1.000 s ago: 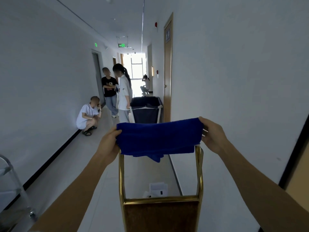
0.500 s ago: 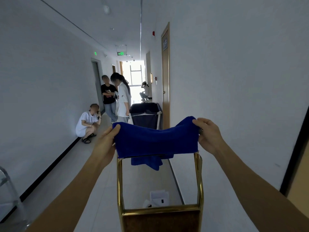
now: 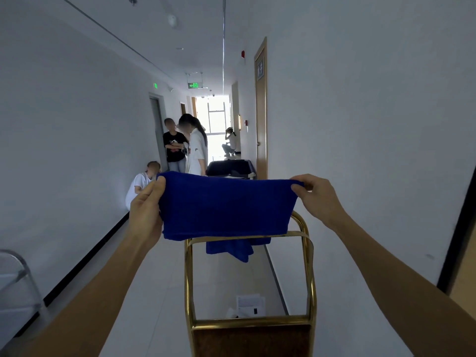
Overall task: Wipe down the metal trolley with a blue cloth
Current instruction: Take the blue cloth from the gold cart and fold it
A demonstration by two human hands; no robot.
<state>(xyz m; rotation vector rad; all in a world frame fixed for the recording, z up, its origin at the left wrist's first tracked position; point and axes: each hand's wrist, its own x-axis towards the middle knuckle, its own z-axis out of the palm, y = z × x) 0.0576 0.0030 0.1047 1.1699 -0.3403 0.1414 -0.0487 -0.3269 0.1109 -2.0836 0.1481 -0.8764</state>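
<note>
**Blue cloth stretched between both hands above the trolley**

The left hand (image 3: 146, 210) pinches the left edge of the blue cloth (image 3: 226, 204), thumb on its near face. The cloth spans to the right hand (image 3: 318, 199), whose fingers pinch the upper right corner. Its lower edge hangs over the top rail of the metal trolley (image 3: 310, 274), directly below.

There were two hands, a left hand (image 3: 145, 212) and a right hand (image 3: 319, 199). There was one cloth (image 3: 226, 207) and one trolley (image 3: 251, 323). Past the trolley were four people: one sitting (image 3: 140, 184), two standing (image 3: 175, 148) (image 3: 197, 148), one crouching (image 3: 230, 143). There was one cart (image 3: 231, 169) and one door (image 3: 260, 112).
</note>
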